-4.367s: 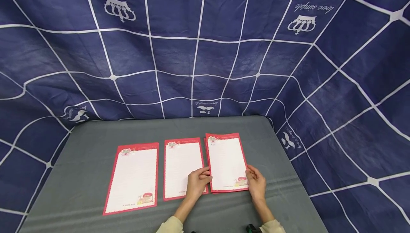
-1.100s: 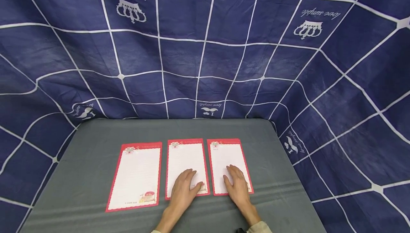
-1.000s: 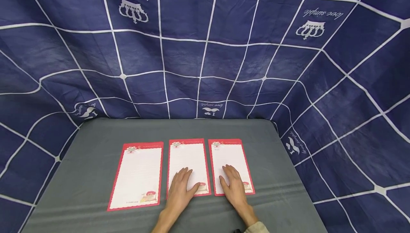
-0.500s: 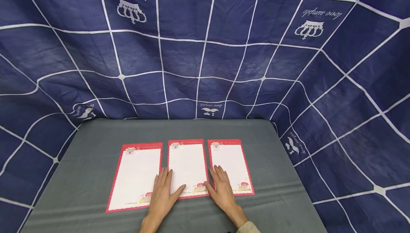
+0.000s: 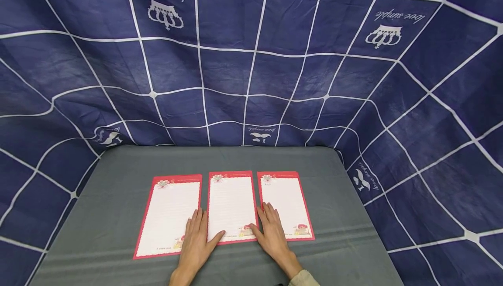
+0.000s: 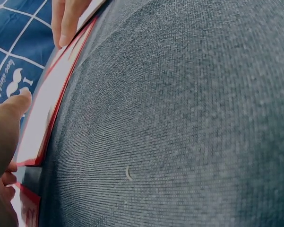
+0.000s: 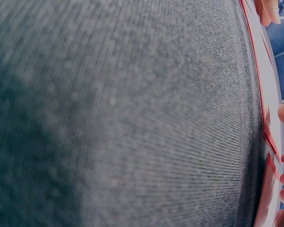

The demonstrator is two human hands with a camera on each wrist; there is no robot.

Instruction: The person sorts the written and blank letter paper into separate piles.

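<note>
Three red-bordered sheets of letter paper lie side by side: a left sheet (image 5: 169, 216), a middle sheet (image 5: 232, 203) and a right sheet (image 5: 284, 203). My left hand (image 5: 194, 242) lies with straight fingers over the right edge of the left sheet, its thumb spread toward the middle sheet's lower left corner. Over the gap between middle and right sheets is my right hand (image 5: 273, 238), fingers straight on the right sheet's left edge and thumb at the middle sheet's lower right corner. Both wrist views catch the middle sheet (image 6: 47, 104) edge-on between the hands.
A grey cloth-covered table (image 5: 338, 216) carries the sheets, and its rear edge meets a blue curtain (image 5: 220, 72) with white grid lines. More of that curtain hangs at the left and right sides.
Earlier both hands held the right sheet by its sides, and it was then laid flat. The hands have since shifted left to either side of the middle sheet, staying almost still over the last half second.
</note>
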